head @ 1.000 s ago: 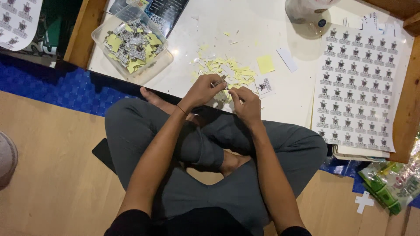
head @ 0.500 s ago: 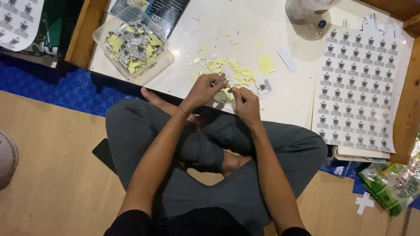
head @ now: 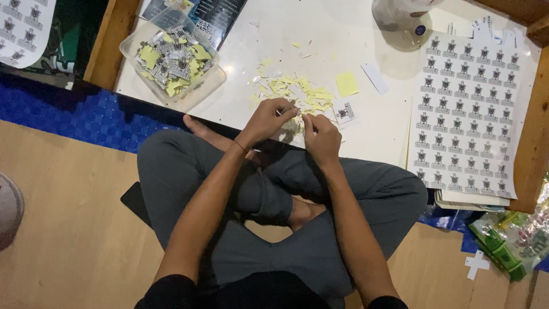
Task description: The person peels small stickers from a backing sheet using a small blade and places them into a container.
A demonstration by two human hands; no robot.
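Note:
I sit cross-legged at a low white table (head: 320,34). My left hand (head: 269,119) and my right hand (head: 321,137) meet at the table's near edge, fingertips pinched together on a small sticker piece that is mostly hidden by my fingers. Just beyond them lies a pile of yellow backing scraps (head: 297,94). One cut sticker (head: 345,113) lies to the right of the pile. A clear plastic tub (head: 177,63) holding several cut stickers and yellow scraps stands at the table's left.
A large sheet of black-and-white stickers (head: 466,109) covers the table's right side, with a white cap (head: 400,17) behind it. A blue mat (head: 74,114) lies under the table. Green packets (head: 509,240) lie on the wooden floor at right.
My hands stay pinched together at the table edge; the fingers shift slightly. Nothing else has moved.

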